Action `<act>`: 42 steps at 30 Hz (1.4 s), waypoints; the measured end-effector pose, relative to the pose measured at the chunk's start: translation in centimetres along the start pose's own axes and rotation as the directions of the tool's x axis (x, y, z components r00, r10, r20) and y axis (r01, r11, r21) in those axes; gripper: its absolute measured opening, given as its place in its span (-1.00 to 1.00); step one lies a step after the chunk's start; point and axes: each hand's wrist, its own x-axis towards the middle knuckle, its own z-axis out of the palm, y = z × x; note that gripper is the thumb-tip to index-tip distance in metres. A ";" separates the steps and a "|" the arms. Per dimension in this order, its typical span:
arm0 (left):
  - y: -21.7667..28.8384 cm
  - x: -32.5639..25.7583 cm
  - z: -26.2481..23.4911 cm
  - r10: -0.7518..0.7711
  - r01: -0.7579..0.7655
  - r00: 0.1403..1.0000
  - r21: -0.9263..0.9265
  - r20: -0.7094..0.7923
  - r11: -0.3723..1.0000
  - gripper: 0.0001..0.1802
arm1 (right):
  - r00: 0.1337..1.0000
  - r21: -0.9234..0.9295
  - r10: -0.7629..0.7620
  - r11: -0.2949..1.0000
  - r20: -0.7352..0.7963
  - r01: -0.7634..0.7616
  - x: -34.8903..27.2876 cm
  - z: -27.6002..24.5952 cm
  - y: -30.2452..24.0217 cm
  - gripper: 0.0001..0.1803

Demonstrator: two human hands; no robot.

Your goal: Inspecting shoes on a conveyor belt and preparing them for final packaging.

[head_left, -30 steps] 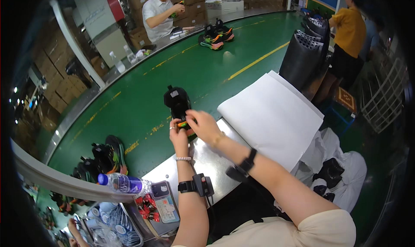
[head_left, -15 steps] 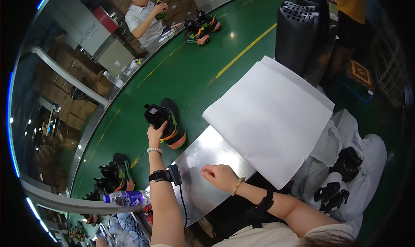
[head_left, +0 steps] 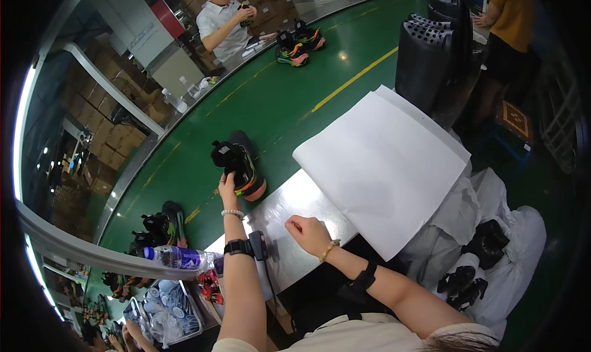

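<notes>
My left hand (head_left: 228, 190) grips a black sports shoe (head_left: 249, 174) with orange and green trim, near its collar opening. That shoe rests tilted on the green belt, beside the near metal plate. A strap with a small black device (head_left: 257, 246) sits on my left forearm. Over the shiny metal plate (head_left: 282, 219), my right hand (head_left: 309, 235) is closed in a loose fist, with nothing seen in it. Large white paper sheets (head_left: 385, 167) lie just beyond it, overlapping the plate. Several similar shoes (head_left: 161, 226) stand to the left of my left arm.
A purple-labelled bottle (head_left: 175, 258) lies by the left frame bar, above a tray (head_left: 196, 324) of blue-white items. Black perforated boot-like forms (head_left: 425, 59) stand far right. White bags (head_left: 517, 247) bulge at right. Across the green belt (head_left: 271, 99), a person (head_left: 223, 28) handles a shoe.
The whole view has shifted slightly. My left hand's fingers have drawn in toward the shoe's collar, and the thumb no longer stretches across its side. The right fist stays much the same.
</notes>
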 end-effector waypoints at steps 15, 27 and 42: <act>-2.1 -7.1 -2.5 0.395 -0.389 0.918 0.108 -0.032 0.915 -0.66 | 1.000 0.121 0.009 0.993 0.025 -0.012 0.1 1.6 1.2 -0.79; -1.2 -8.2 -1.1 0.459 -0.459 0.888 -0.032 -0.016 0.888 -0.41 | 0.999 0.082 -0.002 0.997 0.033 -0.001 0.0 1.5 0.9 -0.80; 5.6 -3.5 1.8 0.766 -0.631 0.563 0.760 0.311 0.156 -0.71 | 1.000 0.098 0.011 0.995 0.027 -0.014 -0.1 1.2 0.9 -0.75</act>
